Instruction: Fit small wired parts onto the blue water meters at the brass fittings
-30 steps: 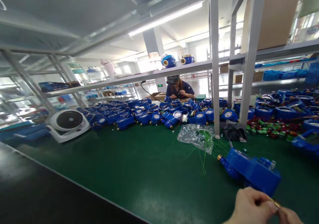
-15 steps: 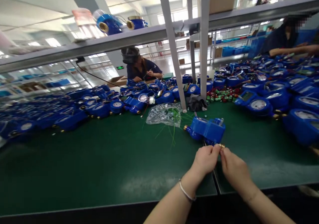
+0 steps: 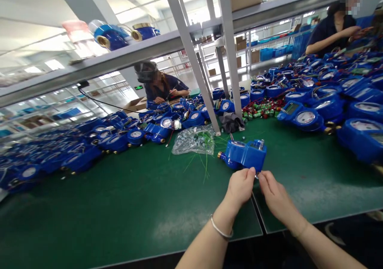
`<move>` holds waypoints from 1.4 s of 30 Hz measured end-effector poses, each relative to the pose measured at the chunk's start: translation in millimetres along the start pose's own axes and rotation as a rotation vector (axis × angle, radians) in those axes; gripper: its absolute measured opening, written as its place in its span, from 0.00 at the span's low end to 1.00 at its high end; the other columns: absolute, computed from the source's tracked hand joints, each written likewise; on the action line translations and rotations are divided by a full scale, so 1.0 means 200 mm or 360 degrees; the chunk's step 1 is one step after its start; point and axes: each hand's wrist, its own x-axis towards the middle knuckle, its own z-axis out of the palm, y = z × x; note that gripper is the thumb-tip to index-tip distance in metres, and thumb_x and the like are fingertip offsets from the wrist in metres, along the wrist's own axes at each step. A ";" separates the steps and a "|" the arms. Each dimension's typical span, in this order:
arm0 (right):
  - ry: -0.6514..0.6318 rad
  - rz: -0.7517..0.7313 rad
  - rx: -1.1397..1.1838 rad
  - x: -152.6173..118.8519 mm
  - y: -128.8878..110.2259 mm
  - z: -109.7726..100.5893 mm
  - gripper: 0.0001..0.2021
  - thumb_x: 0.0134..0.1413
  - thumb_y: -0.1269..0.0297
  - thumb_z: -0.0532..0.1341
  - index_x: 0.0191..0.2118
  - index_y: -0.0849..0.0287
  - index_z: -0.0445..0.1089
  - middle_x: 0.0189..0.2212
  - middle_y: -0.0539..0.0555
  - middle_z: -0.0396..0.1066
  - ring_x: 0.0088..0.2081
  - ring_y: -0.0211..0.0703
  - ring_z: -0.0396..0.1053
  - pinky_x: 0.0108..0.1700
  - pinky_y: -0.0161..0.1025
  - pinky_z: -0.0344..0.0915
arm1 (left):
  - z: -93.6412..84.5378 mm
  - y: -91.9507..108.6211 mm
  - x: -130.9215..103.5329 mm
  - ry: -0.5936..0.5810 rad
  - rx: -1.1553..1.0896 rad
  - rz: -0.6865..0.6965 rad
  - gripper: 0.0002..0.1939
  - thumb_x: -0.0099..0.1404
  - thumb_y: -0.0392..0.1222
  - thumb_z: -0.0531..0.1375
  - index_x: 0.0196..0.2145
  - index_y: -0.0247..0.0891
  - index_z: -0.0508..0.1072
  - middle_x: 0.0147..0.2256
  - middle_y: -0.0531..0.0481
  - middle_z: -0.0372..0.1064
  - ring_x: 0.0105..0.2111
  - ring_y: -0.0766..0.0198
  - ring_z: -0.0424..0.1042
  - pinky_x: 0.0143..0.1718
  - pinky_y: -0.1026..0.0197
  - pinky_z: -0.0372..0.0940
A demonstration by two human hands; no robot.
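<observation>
A blue water meter [image 3: 245, 154] with a brass pipe end lies on the green worktop, its dial and box-shaped housing facing up. My left hand [image 3: 240, 186], with a bracelet at the wrist, is closed on the meter's near end. Close beside it, the fingertips of my right hand [image 3: 274, 192] are pinched together at that same end. A small shiny bit shows between the two hands; what the right fingers hold is too small to make out. Behind the meter is a clear plastic bag [image 3: 193, 142] of small parts, with thin green strands trailing out.
Many blue meters [image 3: 306, 117] crowd the back and both sides. A dark cloth bundle [image 3: 231, 123] sits by the shelf posts [image 3: 229, 53], near small red and green parts [image 3: 263, 110]. Two co-workers work behind. A seam splits the worktop [image 3: 134, 213].
The view has shifted slightly. My hands stay at the meter's near end; the brass end that showed between them is now mostly covered, and the right fingers have moved a little.
</observation>
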 end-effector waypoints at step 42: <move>0.0414 0.0447 0.0855 0.35 0.15 -0.19 0.24 0.49 0.39 0.54 0.42 0.54 0.62 0.40 0.51 0.66 0.38 0.38 0.64 0.35 0.32 0.63 | 0.05 0.06 -0.10 0.0514 0.0514 0.0045 0.21 0.67 0.52 0.41 0.34 0.37 0.67 0.35 0.44 0.67 0.38 0.57 0.67 0.40 0.56 0.61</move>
